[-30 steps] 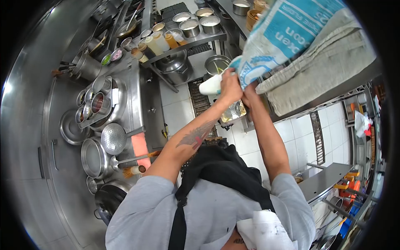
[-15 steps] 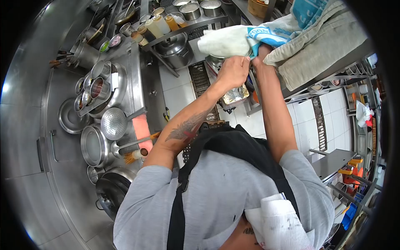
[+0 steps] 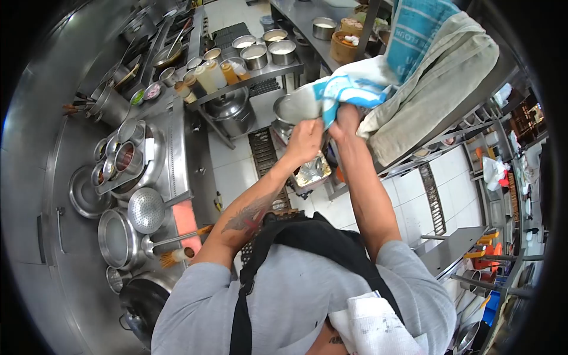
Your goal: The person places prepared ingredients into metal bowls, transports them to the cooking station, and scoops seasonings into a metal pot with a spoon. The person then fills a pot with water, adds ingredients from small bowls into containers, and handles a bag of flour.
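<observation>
A white cloth with blue print [image 3: 355, 89], like a flour sack, is bunched at both of my hands. My left hand [image 3: 306, 142] is a closed fist at the cloth's left lower edge. Close beside it, my right hand [image 3: 348, 123] is wrapped round the blue-printed part, its fingers partly hidden by folds. The cloth's blue upper part [image 3: 417, 35] lies near a grey-beige towel [image 3: 438, 89] draped over the shelf edge. Just below my hands is a foil-lined tin [image 3: 313, 171], and a metal bowl [image 3: 284, 109] is partly covered by the cloth.
On the left, a steel counter carries a perforated skimmer [image 3: 146, 210], a brush [image 3: 176, 257], pans and small pots. Squeeze bottles [image 3: 216, 74] and metal containers [image 3: 254, 57] stand on a shelf ahead. A lidded pot [image 3: 231, 109] sits beneath it. Floor grates [image 3: 263, 155] cross the tiles.
The view has shifted, so the surroundings appear further left and lower. The white part of the cloth, earlier spread out to the left, is now more gathered. Both hands remain at the cloth.
</observation>
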A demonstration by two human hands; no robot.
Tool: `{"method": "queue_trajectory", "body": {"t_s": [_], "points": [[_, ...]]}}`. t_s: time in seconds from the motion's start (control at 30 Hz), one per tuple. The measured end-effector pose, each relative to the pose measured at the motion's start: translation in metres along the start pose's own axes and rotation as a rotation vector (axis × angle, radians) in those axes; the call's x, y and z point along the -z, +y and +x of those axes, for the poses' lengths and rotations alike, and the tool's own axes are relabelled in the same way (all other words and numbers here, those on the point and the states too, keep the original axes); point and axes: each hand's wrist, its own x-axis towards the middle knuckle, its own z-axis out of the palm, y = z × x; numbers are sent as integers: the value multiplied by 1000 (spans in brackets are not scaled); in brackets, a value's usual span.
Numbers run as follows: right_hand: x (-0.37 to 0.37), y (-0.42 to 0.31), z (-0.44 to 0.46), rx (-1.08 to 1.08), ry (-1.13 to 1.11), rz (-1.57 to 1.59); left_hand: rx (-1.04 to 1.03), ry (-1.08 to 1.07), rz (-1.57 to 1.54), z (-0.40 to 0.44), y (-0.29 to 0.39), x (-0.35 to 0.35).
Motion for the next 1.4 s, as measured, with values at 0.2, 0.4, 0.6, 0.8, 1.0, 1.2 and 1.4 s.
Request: {"method": "queue_trajectory", "body": {"t_s": [0.2, 0.4, 0.6, 0.8, 1.0, 1.2, 1.4], "points": [[5, -33, 33, 333, -106, -491, -27, 1, 67, -13, 14, -2], [-27, -8, -29, -56, -26, -171, -83, 76, -22, 28, 18, 8], [5, -30, -4, -249, -170, -123, -57, -6, 113, 17, 1, 0], [-4, -55, -1, 89, -111, -964, -71, 119, 252, 22, 60, 45], [74, -53, 29, 346, -429, -1524, 120, 126, -473, 92, 18, 17], [91, -77, 25, 201, -519, -1686, -89, 309, -259, 105, 33, 12], [84, -66, 3, 240, -434, -1465, -107, 86, -153, 100, 30, 4]]}}
